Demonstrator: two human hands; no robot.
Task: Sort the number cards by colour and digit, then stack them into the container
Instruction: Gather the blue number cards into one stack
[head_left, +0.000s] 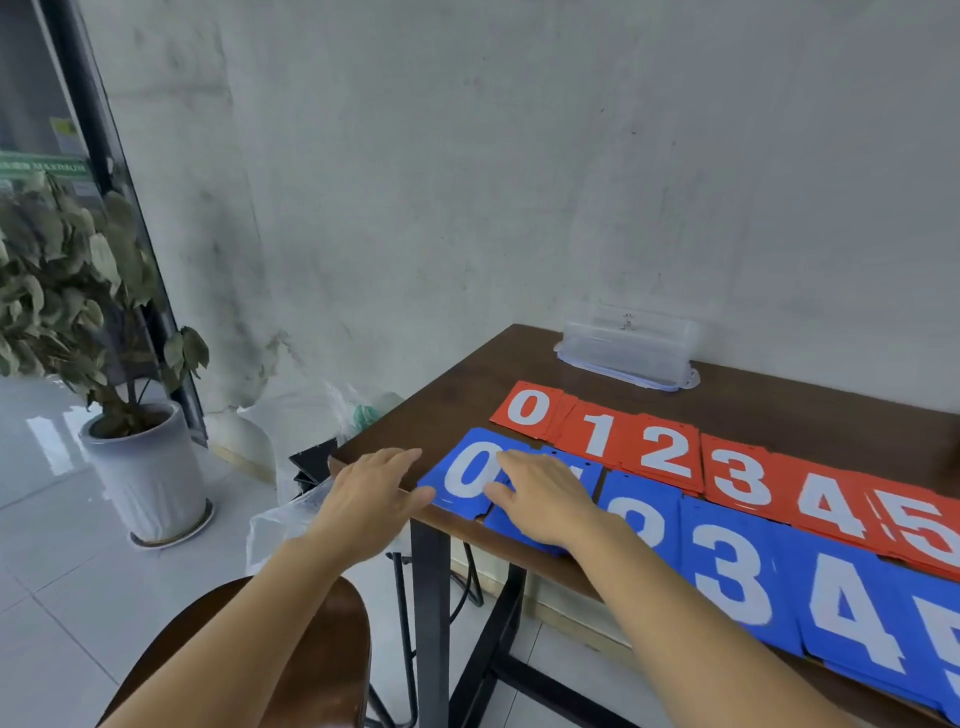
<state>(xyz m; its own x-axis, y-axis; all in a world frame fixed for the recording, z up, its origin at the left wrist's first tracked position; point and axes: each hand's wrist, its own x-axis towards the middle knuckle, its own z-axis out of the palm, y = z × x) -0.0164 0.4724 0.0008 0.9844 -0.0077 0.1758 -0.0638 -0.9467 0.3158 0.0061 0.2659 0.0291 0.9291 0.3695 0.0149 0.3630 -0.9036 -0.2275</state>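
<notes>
left hand (371, 488): flat, fingers straight, touching blue 0 card (462, 483) at its left edge | right hand (545, 501): flat, resting on neighbouring blue pile (589, 467) | red cards (670, 452): row behind

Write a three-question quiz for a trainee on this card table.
1. True or false: the red row lies nearer the wall than the blue row.
2. The clear container stands: A) on the stool B) by the wall, behind the red row C) on the blue row.
3. Fill in: the right hand lies flat on blue cards between blue 0 and blue ___.
Key: 1 true; 2 B; 3 2.
</notes>
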